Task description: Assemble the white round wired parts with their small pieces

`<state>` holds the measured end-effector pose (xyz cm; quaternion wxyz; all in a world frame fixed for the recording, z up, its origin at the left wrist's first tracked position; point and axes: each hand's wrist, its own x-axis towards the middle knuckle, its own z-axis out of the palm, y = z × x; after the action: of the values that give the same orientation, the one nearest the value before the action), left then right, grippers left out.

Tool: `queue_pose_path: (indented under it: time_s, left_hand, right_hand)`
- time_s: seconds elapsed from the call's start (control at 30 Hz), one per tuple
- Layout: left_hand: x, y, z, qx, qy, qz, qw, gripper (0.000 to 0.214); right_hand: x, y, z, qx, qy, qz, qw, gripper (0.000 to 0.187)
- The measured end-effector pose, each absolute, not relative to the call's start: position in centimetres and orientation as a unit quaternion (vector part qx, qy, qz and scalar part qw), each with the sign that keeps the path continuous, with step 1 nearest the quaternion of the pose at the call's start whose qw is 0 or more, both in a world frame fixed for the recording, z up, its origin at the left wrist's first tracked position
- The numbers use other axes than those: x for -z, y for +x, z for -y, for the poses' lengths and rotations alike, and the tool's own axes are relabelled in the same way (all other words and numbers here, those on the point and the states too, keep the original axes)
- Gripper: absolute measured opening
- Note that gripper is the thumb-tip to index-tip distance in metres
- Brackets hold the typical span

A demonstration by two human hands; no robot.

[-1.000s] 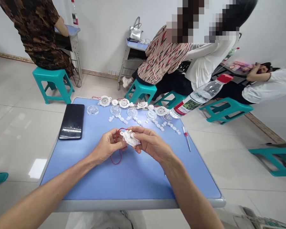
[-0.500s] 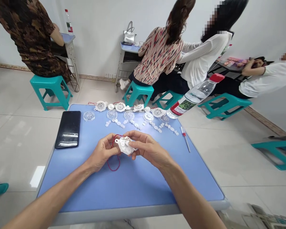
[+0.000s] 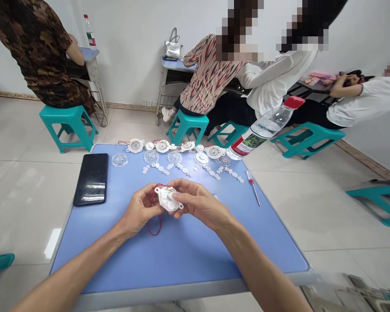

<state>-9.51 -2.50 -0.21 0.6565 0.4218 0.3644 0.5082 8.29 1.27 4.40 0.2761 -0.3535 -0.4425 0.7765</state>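
L hand (image 3: pixel 139 211) & R hand (image 3: pixel 198 203) pinch white plastic housing (image 3: pixel 167 198) btwn fingers, held over blue counter (image 3: pixel 182 260) approx mid-surface; red wire (image 3: pixel 155 227) loops down by L hand. Clear plastic discs (image 3: pixel 119 160) & white parts lie in rows ahead, small screwdriver (image 3: pixel 254 188) to R, black phone (image 3: pixel 91 185) to L.

A white plastic housing (image 3: pixel 167 199), partly hidden, trails a looped red wire (image 3: pixel 156 234).

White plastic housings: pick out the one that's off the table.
The housing held between the left hand and right hand, with a red wire looping below. The other housings lie in a row on the blue table.
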Motion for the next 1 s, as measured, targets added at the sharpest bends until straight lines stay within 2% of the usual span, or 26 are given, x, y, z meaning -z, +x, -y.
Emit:
queue_pose_path:
  time_s: [0.63,1.0]
  left_hand:
    - [0.16,-9.49,2.74,-0.487,0.370,-0.369,0.700,0.031]
    - [0.16,-9.50,2.72,-0.502,0.398,-0.310,0.703,0.035]
  right_hand:
    - [-4.33,8.27,-1.19,-0.781,-0.359,0.429,0.278,0.033]
    - [-4.22,8.44,-1.26,-0.778,-0.360,0.427,0.288,0.030]
